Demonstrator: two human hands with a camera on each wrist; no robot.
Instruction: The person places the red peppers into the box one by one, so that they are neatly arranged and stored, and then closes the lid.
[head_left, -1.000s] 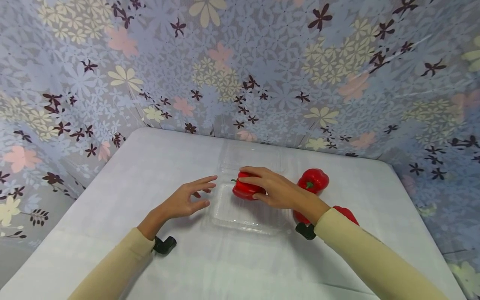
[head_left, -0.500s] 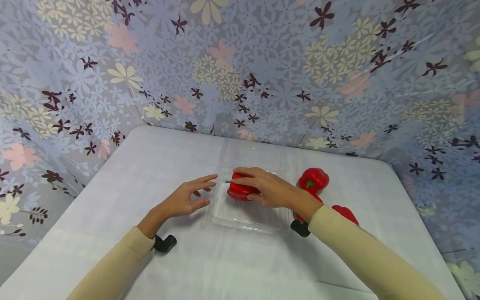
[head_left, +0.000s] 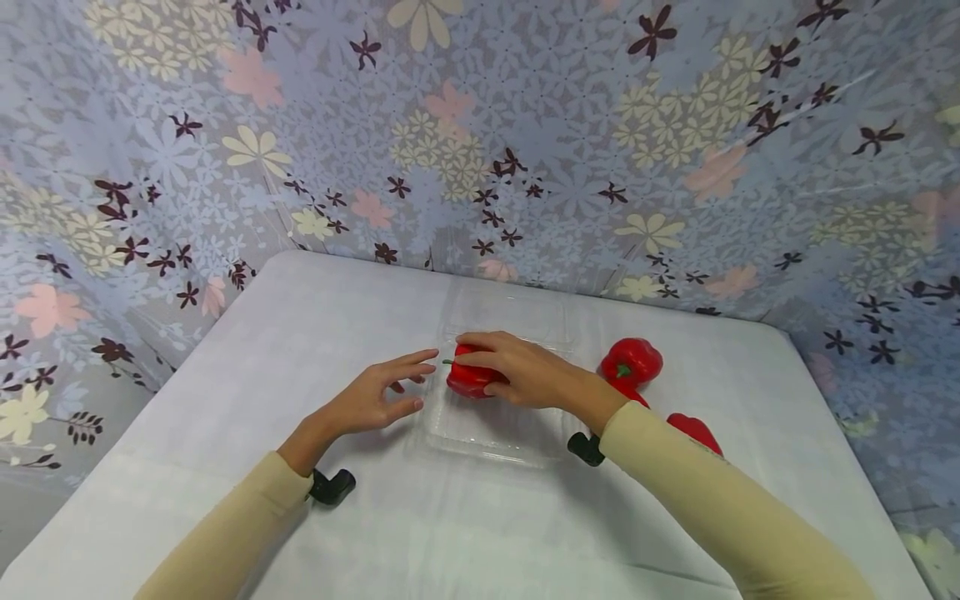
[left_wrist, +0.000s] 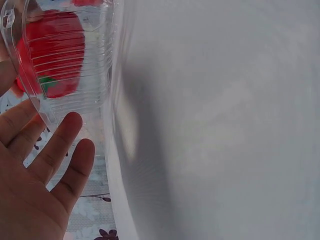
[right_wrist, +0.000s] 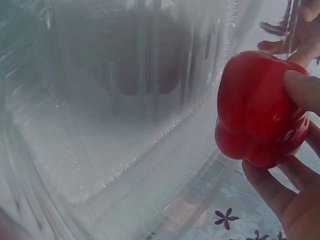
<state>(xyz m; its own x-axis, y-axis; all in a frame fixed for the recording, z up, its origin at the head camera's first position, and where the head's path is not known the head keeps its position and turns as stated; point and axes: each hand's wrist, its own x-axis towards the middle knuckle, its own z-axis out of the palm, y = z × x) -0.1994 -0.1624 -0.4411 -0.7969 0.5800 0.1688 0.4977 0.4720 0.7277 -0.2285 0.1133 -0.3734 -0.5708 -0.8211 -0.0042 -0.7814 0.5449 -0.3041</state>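
A red bell pepper [head_left: 468, 382] with a green stem pointing left is gripped by my right hand [head_left: 528, 368], thumb on the near side and fingers over the far side. It is at the left part of a clear plastic clamshell box [head_left: 480, 435]; whether it touches the bottom I cannot tell. In the right wrist view the pepper [right_wrist: 260, 112] shows its lobed end. My left hand [head_left: 371, 398] is beside the box's left edge, fingers spread and holding nothing. Through the ribbed clear wall, the left wrist view shows the pepper [left_wrist: 57, 55] beyond the left fingers.
The box's clear lid [head_left: 510, 310] lies folded back behind it. To the right are a red pepper [head_left: 632, 360], another pepper [head_left: 630, 392] partly behind my right arm, and a third pepper [head_left: 697, 432] by the sleeve. Flowered fabric [head_left: 480, 150] rises behind the white table [head_left: 337, 300].
My right hand has carried the red bell pepper leftward within the box, toward its left wall. My left hand has stayed in nearly the same place.
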